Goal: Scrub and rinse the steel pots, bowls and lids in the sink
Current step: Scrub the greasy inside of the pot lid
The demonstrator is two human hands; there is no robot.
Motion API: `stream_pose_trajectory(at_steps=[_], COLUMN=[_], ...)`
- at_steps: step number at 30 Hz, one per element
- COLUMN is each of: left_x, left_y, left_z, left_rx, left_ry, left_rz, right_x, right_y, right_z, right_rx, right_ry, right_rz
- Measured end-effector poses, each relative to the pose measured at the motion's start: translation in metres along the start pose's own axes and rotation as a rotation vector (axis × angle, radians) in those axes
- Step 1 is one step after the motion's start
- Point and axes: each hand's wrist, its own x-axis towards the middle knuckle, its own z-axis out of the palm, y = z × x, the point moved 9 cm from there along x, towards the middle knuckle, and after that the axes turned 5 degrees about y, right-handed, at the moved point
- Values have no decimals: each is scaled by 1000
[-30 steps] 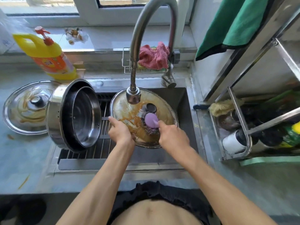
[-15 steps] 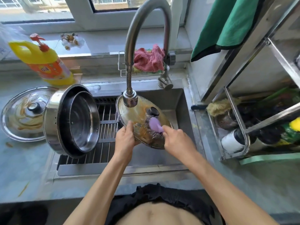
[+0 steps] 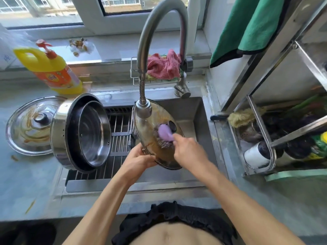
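Observation:
A steel lid (image 3: 148, 121) smeared with brown residue stands tilted on edge over the sink (image 3: 196, 110), under the faucet head (image 3: 143, 108). My left hand (image 3: 138, 160) grips its lower rim. My right hand (image 3: 189, 149) holds the purple handle of a wire scrubber (image 3: 163, 137), which presses on the lid beside its black knob. To the left, a steel pot (image 3: 62, 124) lies on its side on the sink rack with a steel bowl (image 3: 93, 133) nested inside. A second dirty lid (image 3: 24, 128) lies on the counter at far left.
A yellow detergent bottle (image 3: 51, 68) stands at the back left. A pink cloth (image 3: 162, 66) sits in a wire caddy behind the faucet. A metal shelf rack (image 3: 261, 142) with bottles and brushes fills the right side, under a hanging green towel (image 3: 251, 27).
The lid has tipped up from nearly flat to steeply tilted and turned. My left hand shifted to its lower rim, and the scrubber moved with my right hand across the lid.

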Motion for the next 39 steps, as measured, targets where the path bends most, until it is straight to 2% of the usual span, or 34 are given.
stream_pose_trajectory(at_steps=[2, 3, 6, 7, 10, 11, 14, 15, 18, 20, 21, 22, 25, 26, 28, 29, 30, 33, 34, 35, 36, 37, 38, 39], left_x=[1, 1, 0, 0, 5, 9, 20, 22, 26, 30, 33, 37, 44, 46, 49, 51, 52, 54, 55, 54, 53, 51, 51, 51], left_y=[2, 1, 4, 5, 12, 14, 18, 19, 20, 23, 23, 22, 18, 19, 21, 21, 21, 21, 22, 22, 22, 21, 20, 20], left_z=[-7, -10, -6, -5, -8, -11, -15, -14, -16, -15, -16, -19, -31, -33, -34, -32, -31, -30, -28, -27, -25, -24, -24, -26], left_rx=[58, 82, 179, 209, 276, 290, 332, 347, 397, 422, 433, 435, 429, 429, 462, 477, 483, 514, 530, 544, 546, 538, 532, 530], left_ry=[92, 111, 106, 107, 128, 137, 144, 141, 112, 77, 73, 85, 115, 121, 126, 128, 126, 104, 92, 79, 70, 66, 66, 66], left_rz=[-3, 2, 4, 7, 15, 18, 9, 9, 8, -5, -11, -19, -31, -34, -45, -48, -51, -33, -31, -31, -33, -36, -39, -42], right_x=[-21, -23, 7, 9, -18, -18, 12, 15, -1, 29, 40, 46, 18, 19, 43, 48, 47, 15, 23, 38, 48, 51, 45, 31], right_y=[-39, -44, 2, 7, -35, -36, 6, 2, -46, -28, -15, -12, -49, -48, -16, -4, -8, -43, -34, -12, 6, 11, 0, -20], right_z=[17, 17, -9, -9, 12, 11, -16, -16, -3, -28, -42, -45, -12, -13, -36, -42, -39, -8, -17, -31, -41, -42, -36, -21], right_rx=[-5, -10, -2, -34, -57, -78, -109, -160, -262, -241, -232, -243, -304, -306, -264, -271, -287, -281, -270, -240, -237, -249, -251, -239], right_ry=[-77, -76, 69, 70, -61, -66, 57, 61, -34, 78, 113, 123, -15, -12, 90, 88, 86, -32, 19, 87, 101, 101, 120, 62], right_rz=[-174, -186, 47, 52, -216, -243, -61, -114, -431, -313, -195, -163, -424, -435, -198, -84, -108, -347, -317, -200, -59, -18, -97, -218])
